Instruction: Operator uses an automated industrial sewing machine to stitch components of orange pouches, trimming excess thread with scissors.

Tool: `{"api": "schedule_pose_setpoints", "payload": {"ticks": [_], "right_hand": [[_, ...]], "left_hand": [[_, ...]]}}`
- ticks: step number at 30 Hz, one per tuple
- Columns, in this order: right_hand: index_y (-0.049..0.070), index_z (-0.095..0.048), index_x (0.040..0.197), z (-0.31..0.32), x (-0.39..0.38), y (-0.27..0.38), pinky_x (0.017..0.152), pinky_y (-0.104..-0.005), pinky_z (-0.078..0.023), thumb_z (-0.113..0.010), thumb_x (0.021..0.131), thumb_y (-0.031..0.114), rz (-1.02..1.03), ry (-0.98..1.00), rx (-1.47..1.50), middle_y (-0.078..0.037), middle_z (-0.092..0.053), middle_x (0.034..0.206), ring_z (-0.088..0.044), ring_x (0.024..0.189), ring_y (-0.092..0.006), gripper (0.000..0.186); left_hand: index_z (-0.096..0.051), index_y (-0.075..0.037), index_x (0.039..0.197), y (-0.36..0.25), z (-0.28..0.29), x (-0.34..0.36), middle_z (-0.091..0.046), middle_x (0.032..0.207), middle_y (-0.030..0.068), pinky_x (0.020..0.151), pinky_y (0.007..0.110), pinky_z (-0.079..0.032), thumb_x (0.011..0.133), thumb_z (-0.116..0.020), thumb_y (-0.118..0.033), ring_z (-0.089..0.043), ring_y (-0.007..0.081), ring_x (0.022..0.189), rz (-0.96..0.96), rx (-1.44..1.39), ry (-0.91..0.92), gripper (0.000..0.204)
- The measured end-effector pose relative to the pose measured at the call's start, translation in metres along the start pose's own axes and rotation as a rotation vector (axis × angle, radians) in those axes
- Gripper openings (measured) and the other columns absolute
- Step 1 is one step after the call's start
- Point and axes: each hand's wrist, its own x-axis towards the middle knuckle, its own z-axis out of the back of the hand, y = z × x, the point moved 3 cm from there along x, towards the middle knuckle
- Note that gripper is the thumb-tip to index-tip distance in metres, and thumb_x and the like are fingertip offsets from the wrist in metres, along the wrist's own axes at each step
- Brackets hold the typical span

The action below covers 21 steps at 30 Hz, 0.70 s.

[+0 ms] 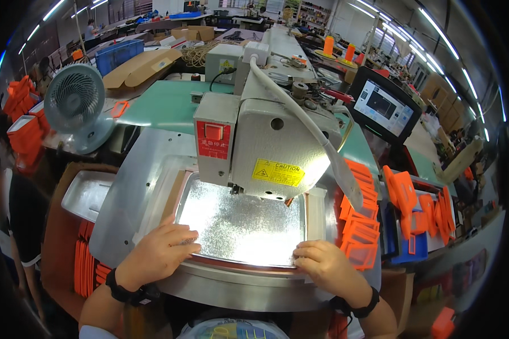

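Pressing flat at seven o'clock, the left hand (159,252) is steadying the silvery plate (240,229) under the sewing machine head (266,147); at five o'clock the right hand (325,264) is pinching its near corner, keeping it square. Orange pieces (359,226) are lying at three o'clock.

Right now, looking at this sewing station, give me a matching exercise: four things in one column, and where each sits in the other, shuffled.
Things:
1. left hand
2. right hand
3. desk fan
4. touchscreen panel

Places:
A. far left of the bench, upright
B. near-right corner of the silver sheet
C. right of the sewing machine head, tilted toward the person
D. near-left edge of the silver sheet

Pairs: 1-D, 2-B, 3-A, 4-C
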Motion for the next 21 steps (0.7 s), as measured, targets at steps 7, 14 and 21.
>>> {"api": "schedule_pose_setpoints", "payload": {"ticks": [7, 14, 21], "right_hand": [[0.004, -0.066, 0.093, 0.003, 0.000, 0.004, 0.089, -0.0364, -0.049, -0.062, 0.078, 0.009, 0.013, 0.007, -0.012, -0.008, -0.067, 0.104, -0.063, 0.107, -0.0245, 0.016], [0.005, -0.067, 0.093, 0.003, 0.002, 0.006, 0.090, -0.0363, -0.049, -0.063, 0.078, 0.011, 0.030, -0.016, -0.032, -0.008, -0.068, 0.103, -0.063, 0.105, -0.0241, 0.016], [0.003, -0.070, 0.091, -0.002, 0.005, 0.012, 0.092, -0.0418, -0.052, -0.068, 0.073, 0.008, -0.019, 0.002, -0.058, -0.009, -0.070, 0.106, -0.065, 0.104, -0.0263, 0.018]], "left_hand": [[-0.072, -0.010, 0.097, -0.001, -0.003, -0.001, -0.067, 0.111, 0.0074, 0.108, 0.052, -0.042, 0.076, -0.073, -0.001, -0.063, 0.0285, 0.110, 0.035, 0.004, 0.014, 0.024], [-0.072, -0.010, 0.098, 0.001, -0.004, -0.002, -0.067, 0.112, 0.0084, 0.109, 0.052, -0.040, 0.076, -0.072, 0.000, -0.063, 0.0300, 0.111, 0.050, -0.008, 0.029, 0.024], [-0.071, -0.009, 0.098, -0.009, 0.000, 0.004, -0.067, 0.109, 0.0085, 0.105, 0.049, -0.044, 0.075, -0.071, -0.003, -0.064, 0.0311, 0.107, 0.052, 0.028, 0.071, 0.024]]}}
